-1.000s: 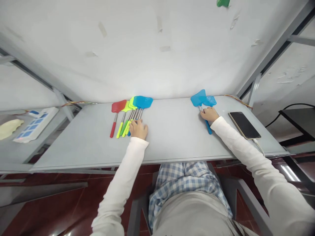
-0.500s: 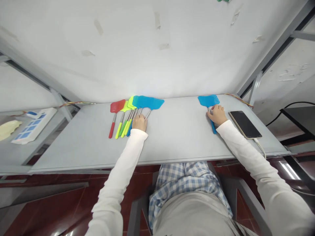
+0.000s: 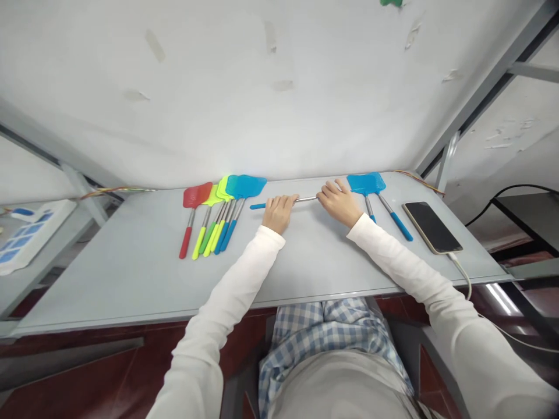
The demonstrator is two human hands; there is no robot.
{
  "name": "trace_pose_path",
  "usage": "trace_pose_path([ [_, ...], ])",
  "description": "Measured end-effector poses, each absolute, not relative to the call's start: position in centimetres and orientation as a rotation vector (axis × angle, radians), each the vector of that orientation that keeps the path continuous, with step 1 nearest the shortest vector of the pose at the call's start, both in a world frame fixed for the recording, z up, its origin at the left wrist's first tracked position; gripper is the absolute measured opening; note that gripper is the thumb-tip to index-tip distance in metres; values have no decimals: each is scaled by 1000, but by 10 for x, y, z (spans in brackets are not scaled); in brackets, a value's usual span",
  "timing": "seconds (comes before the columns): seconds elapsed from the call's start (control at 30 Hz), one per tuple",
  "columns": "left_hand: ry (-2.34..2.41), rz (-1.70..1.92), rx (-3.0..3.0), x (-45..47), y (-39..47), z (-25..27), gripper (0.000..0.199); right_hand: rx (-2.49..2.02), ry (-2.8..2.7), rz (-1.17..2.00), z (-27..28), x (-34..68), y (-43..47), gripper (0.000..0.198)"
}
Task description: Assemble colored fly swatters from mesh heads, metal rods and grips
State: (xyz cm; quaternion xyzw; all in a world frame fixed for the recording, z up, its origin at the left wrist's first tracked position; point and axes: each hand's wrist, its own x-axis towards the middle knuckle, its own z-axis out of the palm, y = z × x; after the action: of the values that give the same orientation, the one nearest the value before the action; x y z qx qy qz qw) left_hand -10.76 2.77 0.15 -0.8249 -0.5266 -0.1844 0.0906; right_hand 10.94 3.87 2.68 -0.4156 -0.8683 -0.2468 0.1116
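A blue fly swatter (image 3: 307, 199) lies crosswise between my hands, its metal rod level and its handle end pointing left. My left hand (image 3: 278, 213) is closed around the handle side, with the blue tip sticking out. My right hand (image 3: 339, 202) pinches the rod's other end, some fingers raised; I cannot tell the swatter's head apart behind it. Just right of that hand, two blue fly swatters (image 3: 376, 181) lie overlapping. To the left rests a fanned row of fly swatters: a red one (image 3: 197, 195), several yellow-green ones (image 3: 200, 241), a green-handled one (image 3: 208, 240) and blue ones (image 3: 247, 186).
A phone (image 3: 431, 227) with a white cable (image 3: 462, 273) lies at the grey table's (image 3: 131, 262) right end. Thin wires (image 3: 421, 181) run along the back corners by the wall. A white and blue tray (image 3: 32, 233) sits on a side surface to the left.
My left hand has moved right from the left row with a blue fly swatter. My right hand has left the right-hand swatters and moved left onto the rod. The right pair now lies spread apart.
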Motion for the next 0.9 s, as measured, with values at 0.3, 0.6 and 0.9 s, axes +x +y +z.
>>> trace_pose_path([
  [0.3,-1409,-310,-2572,-90,30,-3,51,-1125,-2634,-639,17,100,39,35],
  [0.6,-1340,-235,-2621,-95,34,2,47,-1170,-2530,-614,9,100,40,34],
  [0.9,-1524,-375,-2534,-153,57,3,41,-1416,-2291,-616,16,145,58,23],
])
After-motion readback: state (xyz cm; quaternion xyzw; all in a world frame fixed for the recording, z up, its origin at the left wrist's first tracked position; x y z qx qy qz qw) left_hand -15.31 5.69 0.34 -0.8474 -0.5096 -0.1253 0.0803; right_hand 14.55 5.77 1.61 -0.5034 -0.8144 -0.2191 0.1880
